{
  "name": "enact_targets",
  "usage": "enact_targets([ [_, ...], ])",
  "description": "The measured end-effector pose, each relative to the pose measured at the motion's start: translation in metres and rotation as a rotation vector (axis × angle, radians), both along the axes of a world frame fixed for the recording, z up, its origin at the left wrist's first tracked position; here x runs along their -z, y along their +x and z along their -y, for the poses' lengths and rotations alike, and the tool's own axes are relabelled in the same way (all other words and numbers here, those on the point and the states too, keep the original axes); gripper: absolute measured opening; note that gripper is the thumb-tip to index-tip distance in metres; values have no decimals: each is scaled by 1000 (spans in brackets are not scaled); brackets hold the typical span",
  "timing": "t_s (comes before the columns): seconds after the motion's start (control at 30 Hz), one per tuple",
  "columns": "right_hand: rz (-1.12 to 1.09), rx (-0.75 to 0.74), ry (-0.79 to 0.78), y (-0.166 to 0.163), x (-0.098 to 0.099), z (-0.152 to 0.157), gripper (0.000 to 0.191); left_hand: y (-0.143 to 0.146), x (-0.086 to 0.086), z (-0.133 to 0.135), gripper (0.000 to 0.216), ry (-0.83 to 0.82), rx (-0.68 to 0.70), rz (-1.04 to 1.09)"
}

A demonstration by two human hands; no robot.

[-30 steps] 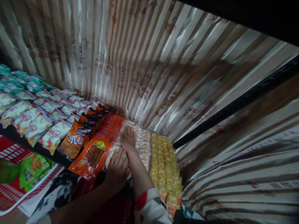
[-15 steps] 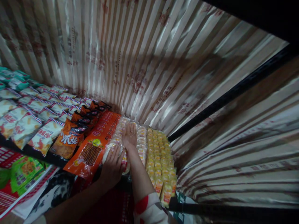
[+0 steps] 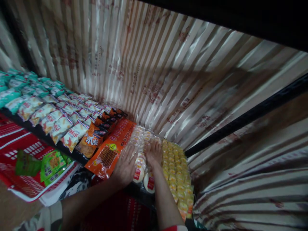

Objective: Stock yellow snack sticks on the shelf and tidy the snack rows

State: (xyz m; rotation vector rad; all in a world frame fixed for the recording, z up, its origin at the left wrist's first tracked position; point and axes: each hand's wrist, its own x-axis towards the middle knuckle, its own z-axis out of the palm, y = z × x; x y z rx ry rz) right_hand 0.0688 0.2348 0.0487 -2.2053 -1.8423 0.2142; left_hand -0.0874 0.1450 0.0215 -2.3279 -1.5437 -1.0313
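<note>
My left hand (image 3: 125,166) lies flat with fingers stretched out, on the left side of the rows of white round packaged snacks (image 3: 139,170) with red labels. Beside it is an orange packet (image 3: 106,156) with brown sticks in its window. My right hand (image 3: 154,152) rests palm down on the right part of the same white rows, fingers extended. Rows of small yellow packets (image 3: 176,173) stand just right of it. What lies under both palms is hidden.
White snack bags (image 3: 74,134), an orange-black bag (image 3: 89,141) and teal packets (image 3: 16,83) line the shelf leftward. A red basket (image 3: 26,189) holding green packets (image 3: 51,165) stands below. Striped sheeting (image 3: 144,64) hangs behind; a black bar (image 3: 240,122) slants at right.
My view has shifted left, showing more teal packets and the basket. My hands have moved apart on the white snacks: the left now on their left side, the right nearer the yellow packets.
</note>
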Motion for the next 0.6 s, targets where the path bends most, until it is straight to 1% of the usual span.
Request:
enact_targets([
  [0.03,-31,-3,30,-9,-4,-3,62,-10,0,-7,46,-20,-38,4],
  [0.1,-62,-61,68,-33,-10,-10,61,-30,4,-22,44,-63,-139,15],
  [0.17,-123,-181,104,-64,-12,-18,60,-49,15,-36,43,-112,-206,-13],
  [0.23,-156,-306,94,-97,-9,-27,57,-64,28,-48,45,-137,-208,-51],
  [0.33,-132,-377,20,-142,1,-43,57,-76,45,-58,47,-104,-188,-89],
  [0.4,-87,-380,-23,-163,9,-55,61,-79,52,-60,48,-85,-179,-95],
  [0.47,-47,-344,-55,-176,17,-66,63,-79,56,-61,46,-85,-190,-94],
  [0.6,-26,-229,-145,-185,32,-80,55,-77,56,-60,41,-118,-225,-123],
])
